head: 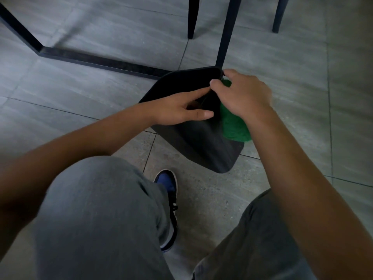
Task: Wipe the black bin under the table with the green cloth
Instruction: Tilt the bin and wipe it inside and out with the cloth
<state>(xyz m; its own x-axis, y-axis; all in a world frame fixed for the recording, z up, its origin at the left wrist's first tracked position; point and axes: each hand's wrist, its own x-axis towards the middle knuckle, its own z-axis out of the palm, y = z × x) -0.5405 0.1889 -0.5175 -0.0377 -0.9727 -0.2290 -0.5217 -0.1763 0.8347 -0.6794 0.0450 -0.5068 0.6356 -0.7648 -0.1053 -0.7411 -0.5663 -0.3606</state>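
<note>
The black bin (pixel 203 142) lies tipped on the grey tiled floor, its mouth turned away from me and its base toward my feet. My left hand (pixel 181 109) rests on the bin's upper side, fingers spread and reaching over the rim. My right hand (pixel 242 96) presses the green cloth (pixel 234 126) against the bin's right side near the rim, thumb and fingers curled around the cloth. Most of the cloth hangs below my palm.
A black table frame bar (pixel 96 60) runs across the floor behind the bin, and an upright table leg (pixel 227 35) stands right at the bin's rim. Chair legs (pixel 192 19) stand farther back. My knees and a blue-and-black shoe (pixel 167 186) fill the foreground.
</note>
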